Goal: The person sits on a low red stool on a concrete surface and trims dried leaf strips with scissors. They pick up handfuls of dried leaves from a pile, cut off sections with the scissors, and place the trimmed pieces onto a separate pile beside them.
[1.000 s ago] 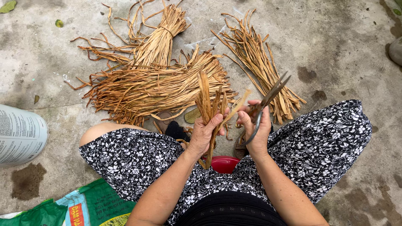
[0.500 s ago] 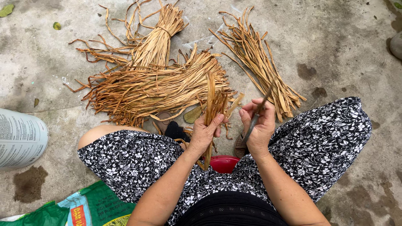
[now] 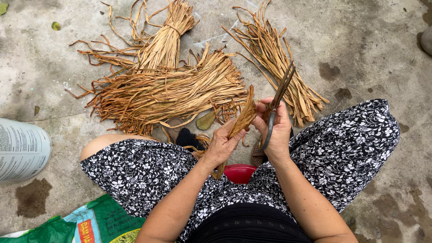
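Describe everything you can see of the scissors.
The scissors are dark, worn-looking metal with long narrow blades, closed or nearly so, pointing up and away toward the loose strips on the ground. The right hand grips the handles, one loop showing below the fingers. The blades hang in the air, beside the dried strip held by the left hand.

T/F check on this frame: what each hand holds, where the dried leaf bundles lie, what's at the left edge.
1. The right hand holds scissors. True.
2. The left hand is empty. False: it grips a small bunch of dried strips.
3. A tied bundle lies on the concrete floor. True.
4. The scissors lie on the floor. False: they are in hand, blades pointing away from the person.
5. A grey printed sack shows at the left edge. True.
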### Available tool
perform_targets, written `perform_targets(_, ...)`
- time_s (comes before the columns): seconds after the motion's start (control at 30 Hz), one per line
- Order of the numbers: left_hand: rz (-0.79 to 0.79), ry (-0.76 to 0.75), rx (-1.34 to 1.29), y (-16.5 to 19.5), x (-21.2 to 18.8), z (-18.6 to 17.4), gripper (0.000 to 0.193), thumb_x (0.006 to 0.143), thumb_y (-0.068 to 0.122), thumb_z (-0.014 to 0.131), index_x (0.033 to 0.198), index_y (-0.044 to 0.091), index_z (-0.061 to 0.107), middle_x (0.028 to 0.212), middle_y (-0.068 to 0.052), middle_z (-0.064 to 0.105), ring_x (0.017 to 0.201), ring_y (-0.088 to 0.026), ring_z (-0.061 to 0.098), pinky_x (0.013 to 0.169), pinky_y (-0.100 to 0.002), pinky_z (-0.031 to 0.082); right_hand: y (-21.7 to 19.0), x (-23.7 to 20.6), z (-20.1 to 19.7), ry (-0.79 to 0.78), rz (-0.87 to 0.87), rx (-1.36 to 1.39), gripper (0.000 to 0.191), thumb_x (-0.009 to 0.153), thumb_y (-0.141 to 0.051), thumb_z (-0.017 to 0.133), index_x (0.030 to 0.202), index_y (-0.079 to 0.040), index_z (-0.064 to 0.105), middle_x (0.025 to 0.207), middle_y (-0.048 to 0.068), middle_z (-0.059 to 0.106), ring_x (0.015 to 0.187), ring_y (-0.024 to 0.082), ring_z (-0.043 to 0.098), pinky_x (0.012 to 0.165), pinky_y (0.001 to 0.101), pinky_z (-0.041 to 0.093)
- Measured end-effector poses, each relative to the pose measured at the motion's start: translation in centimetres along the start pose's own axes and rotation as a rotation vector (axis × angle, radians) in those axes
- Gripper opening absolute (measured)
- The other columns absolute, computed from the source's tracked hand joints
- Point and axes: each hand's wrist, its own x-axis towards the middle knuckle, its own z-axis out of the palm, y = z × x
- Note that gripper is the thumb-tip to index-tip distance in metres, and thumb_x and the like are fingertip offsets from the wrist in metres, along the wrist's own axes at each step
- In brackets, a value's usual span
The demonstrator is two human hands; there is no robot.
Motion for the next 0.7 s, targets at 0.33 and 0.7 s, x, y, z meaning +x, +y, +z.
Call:
perform_targets(0.33,-0.202,-0.008,-0.689,-0.6,0.3,-0.5,0.055,0.099,0.033,0.067,0.142,0.000,0.057,0.096,0.000,0.066,0.081,-0.006,0.061,0.069,-0.022,0.050,-0.4,0.3,-0.5,0.028,0.072,0.058,0.048,0.085,0.007,0.074,0.127,-0.009,0.057,0.103,0.002,0.064,0.088,0.011,0.062,0.076,0.0255,0.055)
perform_targets(0.7,-0.097,0.182,-0.789,0.1,0.6,-4.1,0.020,0.092,0.014,0.076,0.107,0.007,0.064,0.084,-0.007,0.070,0.063,-0.010,0.058,0.058,-0.023,0.048,0.4,0.2,-2.0,-0.234,0.102,-0.442,0.056,0.083,-0.027,0.082,0.131,-0.011,0.058,0.109,0.005,0.069,0.102,0.016,0.067,0.090,0.0334,0.058)
